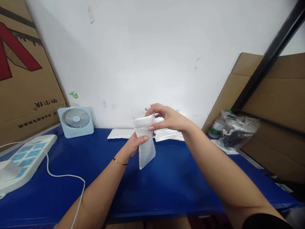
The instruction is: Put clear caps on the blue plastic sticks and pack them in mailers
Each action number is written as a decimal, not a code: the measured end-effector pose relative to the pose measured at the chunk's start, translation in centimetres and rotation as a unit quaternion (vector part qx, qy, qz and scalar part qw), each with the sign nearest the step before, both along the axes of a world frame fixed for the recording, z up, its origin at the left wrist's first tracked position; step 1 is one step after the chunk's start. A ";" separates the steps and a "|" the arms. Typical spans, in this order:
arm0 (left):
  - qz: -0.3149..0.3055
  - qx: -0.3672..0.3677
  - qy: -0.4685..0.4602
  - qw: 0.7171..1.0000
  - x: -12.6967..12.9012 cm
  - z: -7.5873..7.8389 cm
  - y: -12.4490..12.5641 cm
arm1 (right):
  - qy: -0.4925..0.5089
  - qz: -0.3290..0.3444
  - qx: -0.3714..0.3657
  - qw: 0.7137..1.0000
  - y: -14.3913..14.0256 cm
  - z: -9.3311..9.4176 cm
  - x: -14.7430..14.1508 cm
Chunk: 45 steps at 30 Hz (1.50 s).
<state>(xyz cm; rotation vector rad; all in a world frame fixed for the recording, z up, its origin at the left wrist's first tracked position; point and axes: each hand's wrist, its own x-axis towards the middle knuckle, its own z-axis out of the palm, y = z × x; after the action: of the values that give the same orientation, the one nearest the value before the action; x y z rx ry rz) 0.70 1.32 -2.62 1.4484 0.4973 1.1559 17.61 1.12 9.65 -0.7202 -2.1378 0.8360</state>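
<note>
A white padded pouch is held upright, a little tilted, above the blue table. My left hand is closed around its middle, thumb on the near face and fingers behind. At the pouch's top right edge, my right hand pinches it with the thumb in front; some of its fingers curl over the top and are partly hidden. Behind the hands, flat white packets lie at the back of the table, and another white packet lies to their left.
A light blue fan stands at the back left near a white power strip with a cable. Cardboard boxes flank both sides. At the right back are a green-labelled bottle and a clear plastic bag with dark contents. A blue cover spreads over the table.
</note>
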 end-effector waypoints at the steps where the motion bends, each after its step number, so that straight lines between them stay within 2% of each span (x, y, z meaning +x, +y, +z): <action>1: -0.040 -0.009 -0.002 0.999 0.0 -0.1 0.0 | -0.017 0.011 -0.012 1.000 0.1 -0.1 0.4; 3: -0.058 -0.018 0.017 0.998 0.1 -0.4 -0.1 | -0.036 0.011 -0.037 0.999 0.5 -0.5 1.1; 5: -0.017 -0.024 0.043 0.999 0.4 -0.6 -0.1 | -0.056 -0.012 -0.033 0.998 0.9 -0.9 1.8; 7: 0.020 -0.032 0.048 0.998 0.8 -0.8 -0.1 | -0.066 -0.055 0.019 0.996 1.0 -1.2 2.3; 9: 0.029 -0.042 0.041 0.998 1.0 -0.8 -0.1 | -0.083 -0.102 0.122 0.984 0.7 -1.3 2.5; 12: 0.019 -0.047 0.039 0.998 1.1 -0.8 -0.2 | -0.178 -0.143 0.311 0.923 -0.5 -1.1 2.3; 14: 0.011 -0.041 0.046 0.998 1.1 -0.8 -0.3 | -0.271 -0.133 0.366 0.881 -1.3 -0.8 2.1; 16: -0.001 -0.037 0.059 0.998 1.1 -0.7 -0.5 | -0.343 -0.095 0.335 0.873 -1.9 -0.4 2.0; 18: -0.016 -0.034 0.081 0.996 1.0 -0.7 -0.5 | -0.373 -0.069 0.262 0.888 -2.0 -0.1 2.2; 19: -0.024 -0.032 0.097 0.994 0.9 -0.7 -0.5 | -0.369 -0.081 0.224 0.898 -1.9 0.0 2.4; 20: -0.031 -0.028 0.116 0.992 0.7 -0.7 -0.3 | -0.352 -0.114 0.186 0.910 -1.7 0.1 2.8; 22: -0.026 -0.025 0.143 0.989 0.3 -0.9 0.3 | -0.286 -0.222 0.107 0.926 -0.7 0.3 4.3; 24: 0.007 -0.039 0.139 0.990 -0.2 -1.3 1.3 | -0.187 -0.324 0.017 0.927 0.9 0.2 6.4; 26: 0.069 -0.080 0.113 0.988 -0.7 -2.1 2.5 | -0.059 -0.379 -0.041 0.923 3.1 -0.5 8.9; 28: 0.143 -0.153 0.078 0.975 -1.0 -3.1 3.7 | 0.074 -0.420 -0.106 0.898 5.6 -1.9 11.1; 30: 0.194 -0.239 0.025 0.951 -1.2 -4.1 4.7 | 0.114 -0.489 -0.170 0.848 7.6 -3.7 12.8; 33: 0.207 -0.331 -0.048 0.919 -1.3 -5.1 5.6 | 0.090 -0.527 -0.185 0.824 9.3 -6.4 14.3; 35: 0.205 -0.371 -0.080 0.902 -1.3 -5.5 5.9 | 0.065 -0.544 -0.184 0.816 9.4 -7.5 15.0; 37: 0.219 -0.405 -0.121 0.879 -1.3 -5.5 6.0 | -0.011 -0.592 -0.128 0.796 9.0 -8.0 15.3; 39: 0.242 -0.428 -0.159 0.856 -1.2 -5.3 6.0 | -0.120 -0.638 -0.009 0.760 8.5 -8.1 14.9; 40: 0.252 -0.435 -0.172 0.847 -1.2 -5.2 6.0 | -0.170 -0.644 0.058 0.744 8.2 -8.2 14.2; 41: 0.259 -0.442 -0.182 0.839 -1.2 -5.0 5.9 | -0.210 -0.629 0.117 0.739 7.9 -8.5 13.2; 42: 0.262 -0.449 -0.187 0.833 -1.2 -4.9 5.9 | -0.235 -0.594 0.161 0.752 7.7 -9.1 11.7; 43: 0.264 -0.457 -0.190 0.828 -1.1 -4.8 5.8 | -0.261 -0.537 0.189 0.780 7.6 -9.9 9.9; 45: 0.265 -0.473 -0.196 0.817 -1.1 -4.6 5.6 | -0.326 -0.347 0.232 0.848 7.6 -12.2 5.5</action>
<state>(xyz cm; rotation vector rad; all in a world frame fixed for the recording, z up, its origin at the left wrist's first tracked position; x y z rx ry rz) -0.42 6.95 -7.17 0.1804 1.0317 1.2970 23.12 8.71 -2.51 -1.5203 -2.2181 -0.3701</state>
